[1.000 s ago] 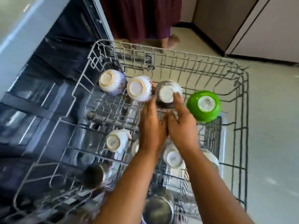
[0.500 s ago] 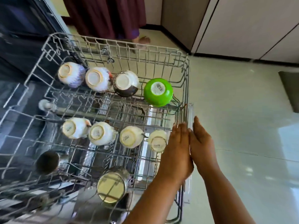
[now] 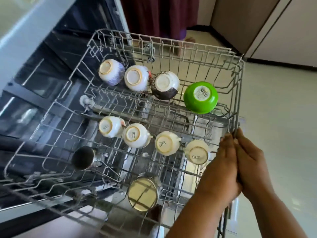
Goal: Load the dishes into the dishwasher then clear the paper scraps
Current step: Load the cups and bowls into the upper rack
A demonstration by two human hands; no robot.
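Touching the rack rim (image 3: 239,98), left hand (image 3: 221,169) and right hand (image 3: 252,167) lie flat, grip released.

A single wide-angle camera, worn on the person's head, gives the only view. It faces forward and steeply down onto the pulled-out wire rack (image 3: 241,86), close enough that the rack fills most of the frame. From this height the upturned base of the green bowl (image 3: 200,97) faces the lens almost squarely. The open dishwasher (image 3: 51,69) lies along the left side, the pale floor (image 3: 283,117) along the right, and cupboard doors (image 3: 291,31) sit in the top right corner. Both forearms enter from the lower right, with the left hand (image 3: 221,169) and right hand (image 3: 252,169) near the lens. The scene sits skewed in the frame, and the edges are blurred.
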